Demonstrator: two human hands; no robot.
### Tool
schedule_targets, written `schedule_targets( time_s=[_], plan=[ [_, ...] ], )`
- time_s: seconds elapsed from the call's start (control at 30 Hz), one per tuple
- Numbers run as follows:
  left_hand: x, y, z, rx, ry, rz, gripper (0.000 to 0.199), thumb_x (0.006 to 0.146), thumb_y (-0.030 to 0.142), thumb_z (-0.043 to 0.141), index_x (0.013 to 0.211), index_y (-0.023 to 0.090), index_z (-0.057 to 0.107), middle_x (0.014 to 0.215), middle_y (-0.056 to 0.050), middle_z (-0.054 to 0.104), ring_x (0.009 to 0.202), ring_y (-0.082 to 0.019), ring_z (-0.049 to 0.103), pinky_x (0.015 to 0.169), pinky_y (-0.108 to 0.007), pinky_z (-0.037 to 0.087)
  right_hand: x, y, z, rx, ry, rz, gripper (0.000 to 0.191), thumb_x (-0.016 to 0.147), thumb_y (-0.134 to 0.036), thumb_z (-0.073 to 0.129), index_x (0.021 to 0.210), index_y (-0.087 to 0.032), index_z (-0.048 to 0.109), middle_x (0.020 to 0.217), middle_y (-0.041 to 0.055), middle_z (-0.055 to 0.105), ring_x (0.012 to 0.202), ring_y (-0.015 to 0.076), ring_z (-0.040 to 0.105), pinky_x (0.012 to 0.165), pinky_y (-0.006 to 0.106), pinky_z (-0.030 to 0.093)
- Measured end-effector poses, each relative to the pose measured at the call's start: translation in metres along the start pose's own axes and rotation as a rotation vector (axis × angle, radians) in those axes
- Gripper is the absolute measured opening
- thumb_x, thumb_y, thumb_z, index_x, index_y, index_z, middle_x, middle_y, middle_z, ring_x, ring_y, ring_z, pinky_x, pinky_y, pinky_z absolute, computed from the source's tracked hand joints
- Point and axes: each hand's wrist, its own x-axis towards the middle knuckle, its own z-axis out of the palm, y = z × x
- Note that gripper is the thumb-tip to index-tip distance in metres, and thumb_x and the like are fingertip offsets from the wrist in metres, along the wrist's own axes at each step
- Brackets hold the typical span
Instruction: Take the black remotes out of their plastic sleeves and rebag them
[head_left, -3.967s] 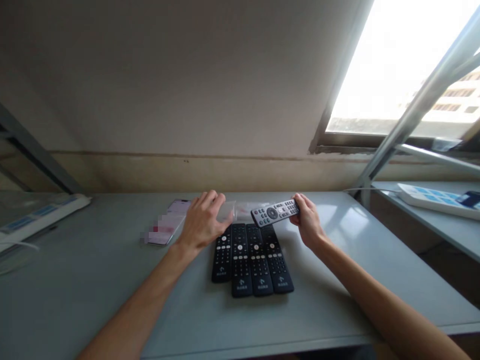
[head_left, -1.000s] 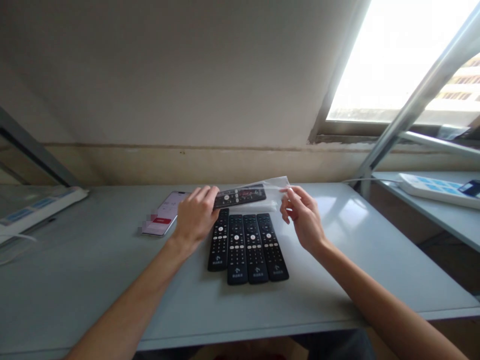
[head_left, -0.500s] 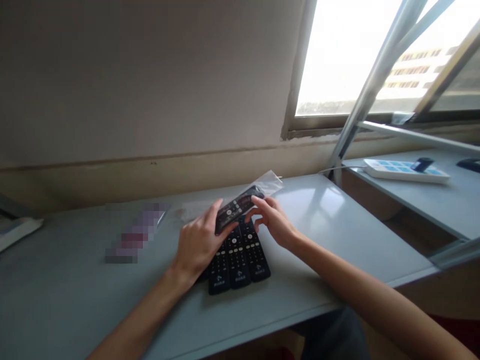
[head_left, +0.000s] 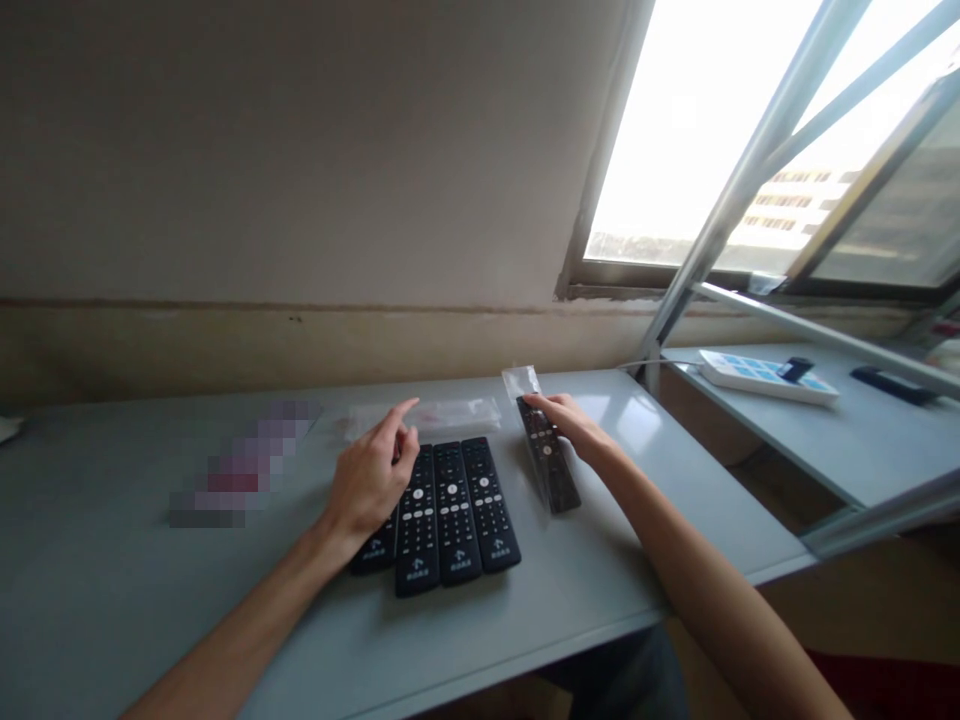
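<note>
The right hand (head_left: 566, 420), right of the frame's centre, is pinching the far end of a bagged remote (head_left: 555, 465), while the left hand (head_left: 375, 470) is hanging half-curled over a row of four remotes (head_left: 456, 512), gripping nothing. Under both, the counter (head_left: 592, 570) is looking smooth and glossy, so anything nudged could be sliding toward the near edge at the frame's bottom. That row, low in the centre, is lying closely packed; a dipping left hand could be skewing the leftmost one, which it is partly covering. Behind it, flat clear bags (head_left: 457, 413) are lying loose, and a brushing fingertip could be dragging them along. The bagged remote is pointing its near end down the frame, and whether it is resting flat is not showing clearly; being gripped only at one end, it could be swinging round or slipping inside its bag. Smallest, the loose bag tip (head_left: 521, 380) is jutting past the fingers and could be creasing or tearing under a hard tug.
</note>
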Motion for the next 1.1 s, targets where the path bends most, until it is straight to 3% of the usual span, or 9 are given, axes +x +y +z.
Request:
schedule_targets(
  time_s=[0.13,0.23,0.47,0.6,0.9,1.1],
  plan=[
    [0.002,-0.002,0.003,0.007,0.031,0.067,0.04,0.099,0.028,0.042,0.129,0.024,0.068,0.126,-0.006,0.074,0.109,-0.025,0.071,0.096,-0.034,0.054,-0.002,-0.002,-0.013,-0.033,-0.099,0.122,0.046,0.081,-0.058,0.079,0.1,-0.018,0.07,0.083,0.002,0.066,0.067,0.0132,0.056,0.053,0.023,0.041],
    [0.003,-0.002,0.002,0.004,0.047,0.126,0.041,0.099,0.027,0.041,0.13,0.023,0.067,0.128,-0.006,0.074,0.115,-0.024,0.07,0.1,-0.034,0.053,-0.004,-0.005,-0.021,-0.039,-0.174,0.102,0.057,0.079,-0.051,0.084,0.125,-0.022,0.066,0.095,0.0033,0.071,0.07,0.0136,0.06,0.054,0.023,0.044],
    [0.003,-0.005,-0.001,0.059,0.061,0.17,0.042,0.099,0.024,0.042,0.133,0.022,0.066,0.128,-0.007,0.074,0.112,-0.025,0.072,0.1,-0.036,0.055,-0.004,-0.004,-0.042,-0.1,-0.212,0.089,0.073,0.082,-0.051,0.083,0.145,-0.024,0.056,0.083,-0.0015,0.065,0.061,0.0114,0.057,0.053,0.023,0.046],
    [0.002,-0.004,-0.001,0.09,0.066,0.225,0.041,0.1,0.021,0.041,0.133,0.022,0.066,0.128,-0.006,0.074,0.112,-0.024,0.072,0.097,-0.035,0.055,-0.005,-0.007,-0.043,-0.16,-0.155,0.105,0.078,0.082,-0.049,0.083,0.148,-0.02,0.054,0.082,-0.001,0.065,0.064,0.0128,0.058,0.055,0.023,0.048],
    [0.002,-0.004,-0.001,0.104,0.05,0.232,0.041,0.1,0.022,0.042,0.134,0.023,0.065,0.127,-0.005,0.074,0.113,-0.025,0.072,0.096,-0.034,0.054,0.015,0.005,-0.048,-0.202,0.108,-0.059,0.044,0.092,-0.049,0.067,0.124,-0.021,0.056,0.071,-0.0047,0.056,0.052,0.0118,0.051,0.044,0.022,0.038],
    [0.001,-0.002,-0.002,0.109,0.041,0.219,0.042,0.1,0.024,0.041,0.134,0.023,0.065,0.128,-0.005,0.074,0.113,-0.025,0.072,0.095,-0.034,0.055,0.026,0.017,-0.053,-0.388,0.196,-0.059,0.057,0.092,-0.034,0.068,0.142,-0.019,0.046,0.074,-0.0019,0.062,0.064,0.0187,0.06,0.058,0.027,0.046]
  ],
)
